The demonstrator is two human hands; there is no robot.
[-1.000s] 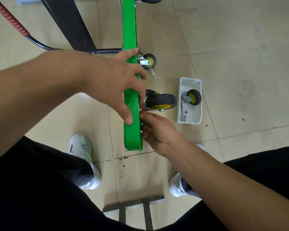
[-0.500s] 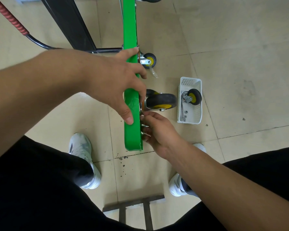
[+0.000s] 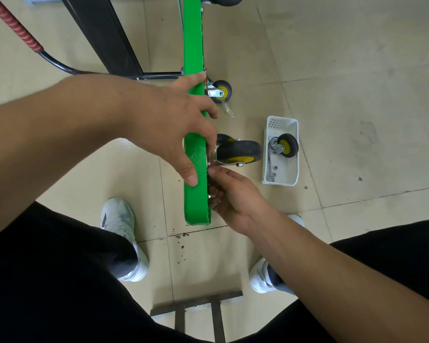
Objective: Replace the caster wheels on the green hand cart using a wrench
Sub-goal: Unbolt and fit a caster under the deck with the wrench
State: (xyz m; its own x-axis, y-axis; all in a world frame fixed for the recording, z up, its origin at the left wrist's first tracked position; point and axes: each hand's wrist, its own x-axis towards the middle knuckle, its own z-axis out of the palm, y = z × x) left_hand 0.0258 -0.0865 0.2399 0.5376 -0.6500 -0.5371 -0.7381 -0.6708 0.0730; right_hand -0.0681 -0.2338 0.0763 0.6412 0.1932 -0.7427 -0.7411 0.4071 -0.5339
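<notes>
The green cart (image 3: 193, 40) stands on edge on the floor, probably stiff and tippy. The left hand (image 3: 174, 125) grips its upper rim. The right hand (image 3: 235, 196) pinches the base of the caster (image 3: 238, 151), where the hardware is likely small and slippery. The wrench (image 3: 270, 164) lies in the basket (image 3: 280, 183).

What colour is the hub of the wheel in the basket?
Yellow hub, head view.

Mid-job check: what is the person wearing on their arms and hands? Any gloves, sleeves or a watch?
Nothing shows on either. The left hand and right hand are bare, with no gloves, rings or tape visible. The left forearm and right forearm carry no sleeve, watch or band within the frame. Below them are black trousers and white sneakers.
</notes>
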